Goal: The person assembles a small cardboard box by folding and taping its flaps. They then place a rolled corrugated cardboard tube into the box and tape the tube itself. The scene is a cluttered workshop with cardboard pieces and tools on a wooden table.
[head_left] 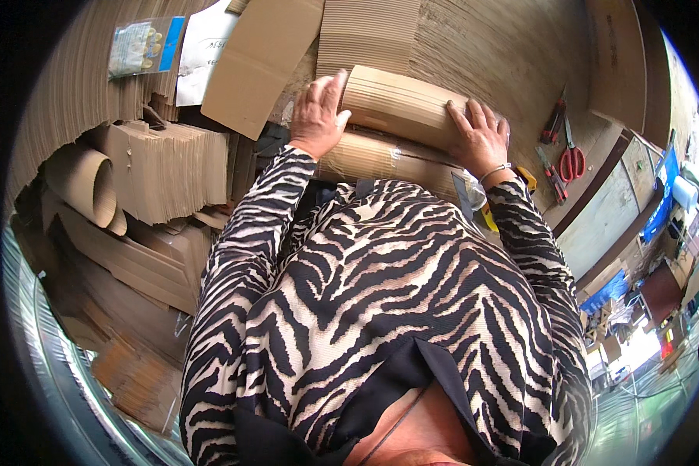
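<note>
A curved sheet of corrugated cardboard (pixel 400 105), like a partly rolled tube, lies crosswise on the worktable in front of me. My left hand (pixel 318 118) is at its left end, fingers raised and apart, slightly blurred, with the thumb close to the cardboard edge. On the right end rests my right hand (pixel 480 138), its fingers spread over the curved surface without wrapping round it. Closer to my body lies a second corrugated cardboard roll (pixel 380 158) with a shiny piece of clear tape on it. A tape dispenser (pixel 467 193) with yellow parts sits below my right wrist, partly hidden by the sleeve.
Red-handled scissors (pixel 572 161) and other red-handled cutting tools (pixel 553 177) lie right of my right hand. Tall stacks of cut cardboard (pixel 171 171) stand at the left, beside a loose cardboard tube (pixel 81 185). A flat cardboard piece (pixel 260 70) and a plastic bag (pixel 144 48) lie far left.
</note>
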Tool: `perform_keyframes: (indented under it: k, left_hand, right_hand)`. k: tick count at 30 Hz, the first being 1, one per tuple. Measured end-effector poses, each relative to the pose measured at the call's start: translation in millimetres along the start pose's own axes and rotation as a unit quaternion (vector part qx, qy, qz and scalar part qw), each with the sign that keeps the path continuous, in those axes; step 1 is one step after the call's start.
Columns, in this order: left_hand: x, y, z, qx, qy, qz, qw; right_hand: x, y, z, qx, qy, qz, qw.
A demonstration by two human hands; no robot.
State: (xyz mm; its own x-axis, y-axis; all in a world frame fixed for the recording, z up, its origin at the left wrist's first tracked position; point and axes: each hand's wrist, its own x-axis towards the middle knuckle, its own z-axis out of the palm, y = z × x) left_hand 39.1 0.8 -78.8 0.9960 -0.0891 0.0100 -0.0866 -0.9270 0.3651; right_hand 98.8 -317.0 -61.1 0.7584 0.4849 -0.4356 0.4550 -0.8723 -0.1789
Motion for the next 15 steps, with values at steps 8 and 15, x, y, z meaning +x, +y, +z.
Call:
perform_keyframes:
  k: [8,15]
  left_hand:
    - [20.2,24.4,30.9,0.115,-0.145,0.215,0.959]
    - [16.3,11.0,51.2,0.139,-0.141,0.236,0.951]
  right_hand:
    - [-1.0,-1.0,-1.2,-0.010,-0.006,0.006,1.000]
    - [-1.1,3.1,3.2,0.009,0.006,-0.007,1.000]
